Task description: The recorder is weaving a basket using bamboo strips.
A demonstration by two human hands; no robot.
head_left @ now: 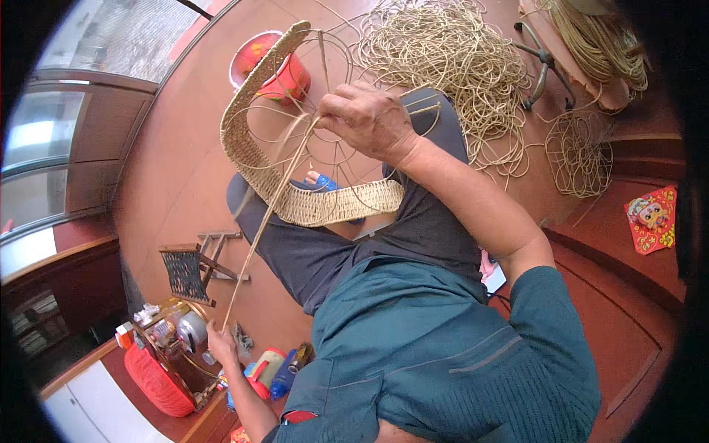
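Note:
A part-woven basket (340, 204) rests across my thighs. Its straw-coloured woven band curves along the left and near sides, and thin bare wires form rings and spokes elsewhere. Over its middle, my right hand (365, 122) is closed, pinching a straw cord (255, 244) between thumb and fingers. From there the cord runs taut down to the left, across the woven band. My left hand (220, 345), stretched far out at the lower left, is closed on the same cord. The cord looks doubled and blurred close to my right hand.
A large tangled heap of cord (443, 63) lies on the floor ahead, with a smaller coil (580, 155) to its right. Past the basket stands a red bucket (288, 77). At left are a folding stool (196, 273) and a cluttered cabinet with a red basket (156, 380).

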